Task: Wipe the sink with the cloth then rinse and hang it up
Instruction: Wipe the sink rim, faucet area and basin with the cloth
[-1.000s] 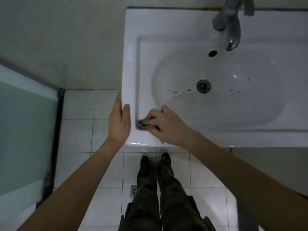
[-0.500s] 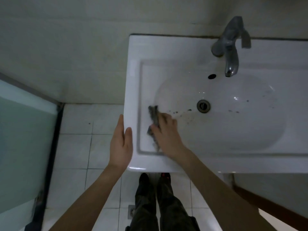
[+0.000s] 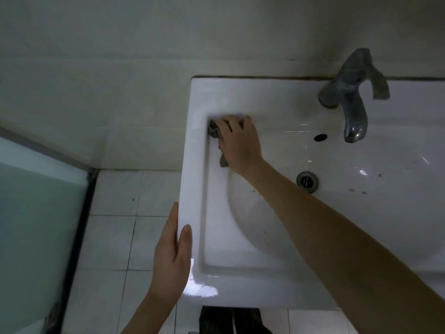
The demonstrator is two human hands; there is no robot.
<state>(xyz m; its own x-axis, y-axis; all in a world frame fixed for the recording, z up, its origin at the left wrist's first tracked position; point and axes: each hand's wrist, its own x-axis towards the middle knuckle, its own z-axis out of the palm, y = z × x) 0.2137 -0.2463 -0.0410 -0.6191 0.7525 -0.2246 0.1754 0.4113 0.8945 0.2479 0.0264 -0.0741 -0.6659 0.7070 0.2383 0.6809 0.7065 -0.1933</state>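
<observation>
Sink: a white rectangular ceramic sink (image 3: 193,165) against a pale wall, seen from above, with an oval bowl sunk into a flat recessed ledge.
In the sink: a grey crumpled cloth (image 3: 215,131), a round metal drain (image 3: 307,182) at the bottom of the bowl, a small dark overflow hole (image 3: 320,137) and a few dark specks (image 3: 351,189) on the bowl's surface.
Cloth position: in the far left corner of the recessed ledge, touching the raised rim, mostly hidden under the hand.
Cloth direction: the visible part is a narrow strip running from far to near, along the left rim.
Right hand (image 3: 240,143): fingers curled over the cloth, pressing it into the corner.
Left hand (image 3: 172,256): fingers straight against the sink's outer left side, thumb lying on top of the rim, holding nothing else.
Tap: a dull chrome tap (image 3: 354,104) on the back ledge, spout pointing down over the bowl.
Floor: white square tiles (image 3: 110,237), with a frosted glass panel (image 3: 36,225) at the left.
</observation>
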